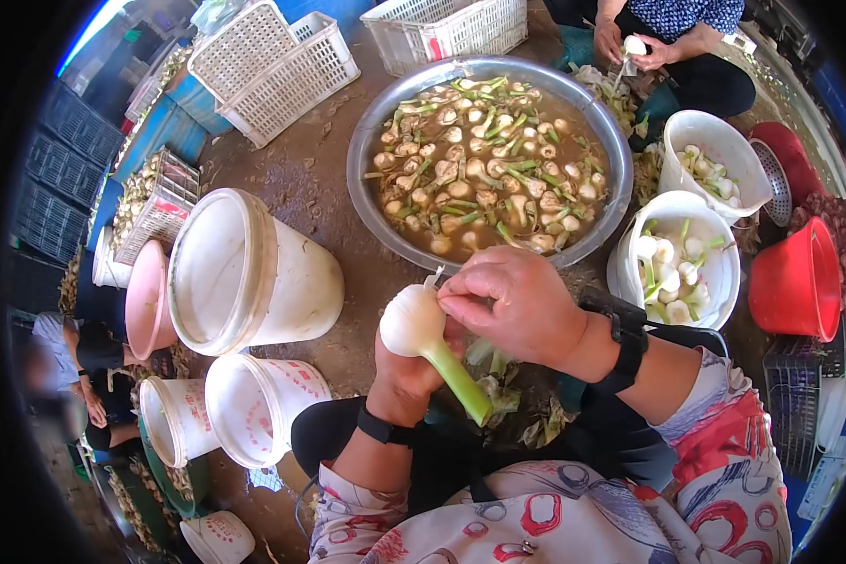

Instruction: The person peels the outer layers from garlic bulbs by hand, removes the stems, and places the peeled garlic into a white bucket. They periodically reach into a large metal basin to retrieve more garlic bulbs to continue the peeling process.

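Observation:
A white garlic bulb [414, 318] with a thick green stem sits in my left hand [406, 376], which is closed round it from below. The stem points down and to the right. At the bulb's right side, my right hand [517, 305] is closed in a pinch, its thumb and finger pressed together. What the pinch holds is too small to make out. A thin strip of skin [433, 276] stands up from the bulb's top edge beside those fingertips. Beyond my hands, a wide metal basin [359, 193] holds many garlic bulbs [456, 188] in brownish water.
To the right, a white bucket [620, 273] holds peeled garlic, with another bucket [672, 174] behind and a red tub [785, 287]. White buckets [301, 282] stand left. Plastic crates [287, 75] lie at the back. A co-worker's hands [653, 56] hold a bulb. Peelings litter the floor.

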The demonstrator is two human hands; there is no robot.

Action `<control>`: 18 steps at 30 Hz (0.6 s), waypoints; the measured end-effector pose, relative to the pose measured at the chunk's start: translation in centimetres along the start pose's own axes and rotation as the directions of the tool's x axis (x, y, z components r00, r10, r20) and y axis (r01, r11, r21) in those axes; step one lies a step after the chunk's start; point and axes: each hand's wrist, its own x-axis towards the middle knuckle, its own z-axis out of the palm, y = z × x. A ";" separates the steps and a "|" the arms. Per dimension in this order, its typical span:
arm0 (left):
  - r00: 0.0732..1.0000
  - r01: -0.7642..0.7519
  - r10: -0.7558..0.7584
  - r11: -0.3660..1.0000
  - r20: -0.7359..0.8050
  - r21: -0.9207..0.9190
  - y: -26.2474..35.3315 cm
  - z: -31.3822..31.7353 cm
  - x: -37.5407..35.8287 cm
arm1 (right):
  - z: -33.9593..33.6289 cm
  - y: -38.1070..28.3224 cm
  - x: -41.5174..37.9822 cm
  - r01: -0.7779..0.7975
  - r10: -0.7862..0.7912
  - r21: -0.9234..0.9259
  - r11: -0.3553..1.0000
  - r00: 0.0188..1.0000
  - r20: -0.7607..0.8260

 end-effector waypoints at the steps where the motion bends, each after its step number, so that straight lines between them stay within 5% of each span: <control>1: 0.999 0.029 -0.029 1.000 0.044 0.003 0.1 -0.1 -0.1 | 0.0 0.0 -0.1 0.021 -0.021 0.018 1.000 1.000 -0.017; 4: 0.992 -0.123 0.123 0.983 0.007 0.134 -0.5 0.6 -0.2 | -0.2 -0.2 -0.3 0.060 -0.059 -0.048 0.997 0.998 0.006; 11: 0.991 -0.082 0.109 0.950 -0.073 0.302 -0.6 1.3 -0.2 | -1.1 -1.0 0.3 -0.105 0.101 0.018 0.994 0.986 0.129; 13: 0.997 -0.056 0.054 0.998 0.052 0.032 -0.4 0.9 0.1 | -0.7 -0.7 0.0 -0.478 0.415 0.416 0.774 0.878 0.236; 14: 0.997 -0.058 0.056 0.998 0.055 0.030 -0.4 1.0 -0.1 | -0.8 -0.7 0.1 -0.477 0.413 0.413 0.776 0.879 0.238; 16: 0.989 -0.133 0.143 0.974 -0.044 0.183 -1.1 2.4 -0.6 | -1.1 -0.5 0.3 -0.614 0.484 0.605 0.506 0.783 0.391; 18: 0.980 -0.152 0.159 0.986 -0.116 0.070 -1.4 2.0 -0.4 | -0.6 0.1 0.0 -0.643 0.508 0.609 0.465 0.757 0.411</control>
